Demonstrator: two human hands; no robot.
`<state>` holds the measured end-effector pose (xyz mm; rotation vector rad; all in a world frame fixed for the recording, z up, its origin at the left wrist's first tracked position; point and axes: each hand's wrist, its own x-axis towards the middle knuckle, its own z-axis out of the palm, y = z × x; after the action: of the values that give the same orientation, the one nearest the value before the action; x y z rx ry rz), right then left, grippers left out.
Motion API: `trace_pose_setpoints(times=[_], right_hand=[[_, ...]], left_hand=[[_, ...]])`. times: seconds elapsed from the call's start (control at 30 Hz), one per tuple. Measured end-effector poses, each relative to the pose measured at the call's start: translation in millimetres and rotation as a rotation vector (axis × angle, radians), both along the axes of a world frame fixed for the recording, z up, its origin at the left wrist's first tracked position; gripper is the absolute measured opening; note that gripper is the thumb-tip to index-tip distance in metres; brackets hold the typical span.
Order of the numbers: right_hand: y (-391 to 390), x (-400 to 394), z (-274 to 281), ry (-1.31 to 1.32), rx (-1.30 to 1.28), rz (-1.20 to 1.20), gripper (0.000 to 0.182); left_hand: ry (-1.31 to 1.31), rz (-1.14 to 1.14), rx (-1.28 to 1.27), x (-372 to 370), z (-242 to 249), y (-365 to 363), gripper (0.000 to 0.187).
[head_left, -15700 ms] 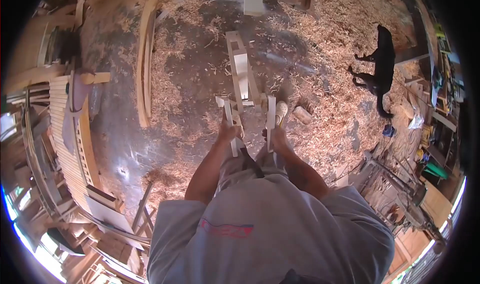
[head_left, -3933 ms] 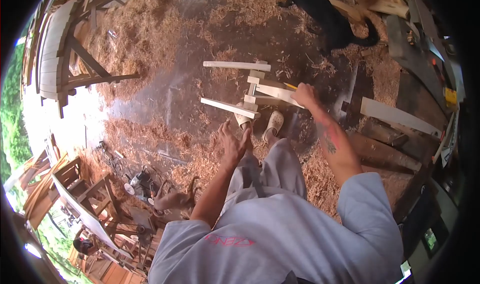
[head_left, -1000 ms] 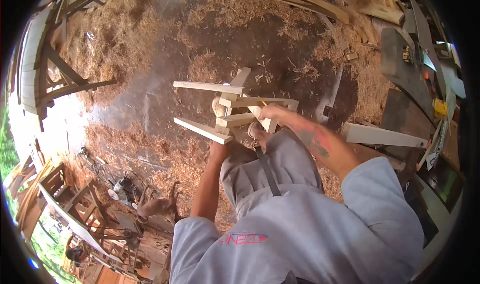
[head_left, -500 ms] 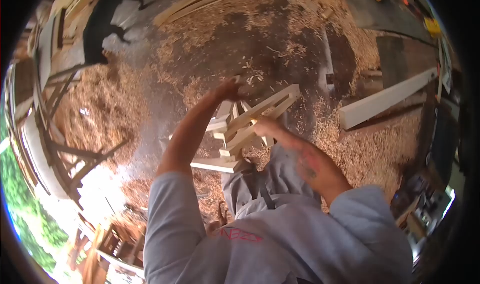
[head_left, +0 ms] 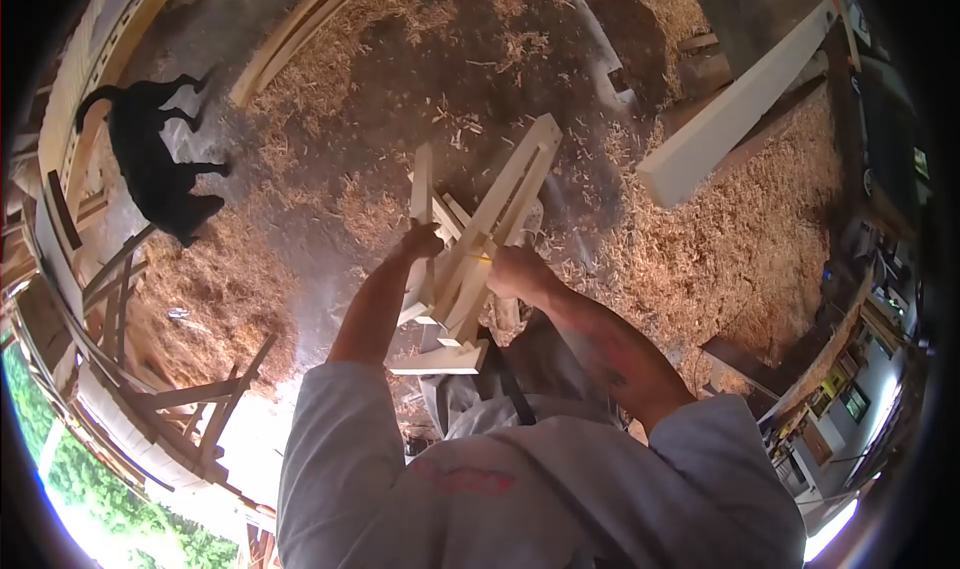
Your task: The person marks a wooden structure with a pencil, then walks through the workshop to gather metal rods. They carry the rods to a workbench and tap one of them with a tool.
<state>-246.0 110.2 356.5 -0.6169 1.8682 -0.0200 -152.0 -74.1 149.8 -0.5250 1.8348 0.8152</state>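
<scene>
My left hand [head_left: 423,241] is closed around a short pale wooden board [head_left: 421,184] that points away from me. Close by, my right hand [head_left: 518,272] is closed with a thin yellow thing [head_left: 484,259] showing at its fingers; its kind cannot be made out. That hand is right at a long slotted wooden piece [head_left: 520,169], which slants up to the right. Nearer my legs, a flat wooden piece [head_left: 440,360] lies crosswise below the slotted piece's lower end.
Wood shavings [head_left: 740,269] cover much of the dark floor. A thick pale beam [head_left: 735,109] lies at the right, and long boards [head_left: 300,34] lie at the upper left. A black dog [head_left: 155,154] stands at the left, above a wooden trestle [head_left: 215,404].
My left hand has come down and back from above the wood and now grips a board. My right hand has shifted slightly left and nearer me. The view has turned, and the dog shows more fully.
</scene>
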Motion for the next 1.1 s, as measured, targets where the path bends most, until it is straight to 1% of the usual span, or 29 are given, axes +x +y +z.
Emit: trace_pose_setpoints(times=[0.03, 0.07, 0.1, 0.13, 0.17, 0.2, 0.23, 0.27, 0.3, 0.33, 0.37, 0.4, 0.47, 0.57, 0.67, 0.77, 0.8, 0.83, 0.93, 0.97, 1.0, 1.07, 1.1], right_hand=[[-12, -6, 14, -0.018, 0.013, 0.005, 0.026], [-20, -7, 19, -0.037, 0.027, 0.006, 0.026], [-24, -1, 8, -0.048, 0.035, -0.002, 0.026], [-25, 4, -7, -0.015, -0.017, -0.014, 0.023], [-23, 11, -22, 0.014, -0.065, -0.022, 0.02], [-23, 14, -32, 0.001, -0.051, -0.022, 0.02], [-27, 11, -31, -0.012, -0.058, 0.13, 0.022], [-28, 12, -25, -0.015, -0.033, 0.12, 0.023], [-32, 8, -10, -0.017, -0.008, 0.11, 0.024], [-30, 14, -12, -0.024, -0.012, 0.117, 0.024], [-26, 23, -17, 0.009, -0.002, 0.069, 0.023], [-21, 30, -18, 0.04, 0.013, 0.018, 0.023], [-14, 25, -1, 0.017, 0.001, 0.001, 0.022], [-3, 24, 3, 0.03, -0.014, -0.042, 0.021], [-3, 27, 6, 0.073, -0.019, -0.09, 0.021], [-4, 28, 5, 0.09, -0.014, -0.137, 0.022], [-3, 32, 6, 0.085, -0.013, -0.172, 0.023], [-3, 34, 5, 0.074, 0.004, -0.178, 0.023], [0, 37, 7, 0.069, -0.032, -0.205, 0.023], [0, 36, 10, 0.062, -0.041, -0.212, 0.023], [1, 35, 11, 0.057, -0.048, -0.218, 0.023], [5, 42, 3, 0.076, -0.041, -0.221, 0.022], [6, 44, 0, 0.093, -0.04, -0.225, 0.023]], left_hand=[[0.043, -0.448, 0.035, -5, 4, -5, 0.033], [0.054, -0.648, 0.046, -2, 1, -7, 0.044], [0.082, -0.852, 0.059, 2, -2, -9, 0.056], [0.124, -1.041, 0.077, 2, 2, -10, 0.07], [0.035, -0.696, 0.07, 6, 7, -9, 0.064], [-0.059, -0.351, 0.058, 7, 19, -8, 0.06], [-0.155, -0.006, 0.039, 13, 19, -6, 0.055], [-0.168, -0.002, 0.045, 21, 20, -2, 0.055], [-0.156, 0.002, 0.037, 30, 16, 0, 0.065], [-0.145, 0.005, 0.026, 38, 12, 1, 0.076], [-0.12, 0.07, 0.035, 48, 9, 5, 0.083], [-0.131, 0.07, 0.037, 58, 0, 12, 0.083], [0.008, 0.438, -0.07, 76, -22, 27, 0.09], [-0.059, 0.467, -0.118, 77, -38, 37, 0.095], [-0.096, 0.529, -0.057, 83, -59, 33, 0.094], [-0.155, 0.571, -0.043, 75, -49, 30, 0.093], [-0.203, 0.565, -0.04, 71, -36, 30, 0.093], [-0.136, 0.571, -0.053, 72, -33, 30, 0.096], [-0.164, 0.556, -0.015, 68, -22, 27, 0.097], [-0.103, 0.559, -0.044, 69, -20, 29, 0.096], [-0.106, 0.554, -0.029, 66, -21, 30, 0.096], [-0.153, 0.663, 0.013, 61, -20, 30, 0.09], [-0.132, 0.687, 0.016, 63, -25, 30, 0.085]])
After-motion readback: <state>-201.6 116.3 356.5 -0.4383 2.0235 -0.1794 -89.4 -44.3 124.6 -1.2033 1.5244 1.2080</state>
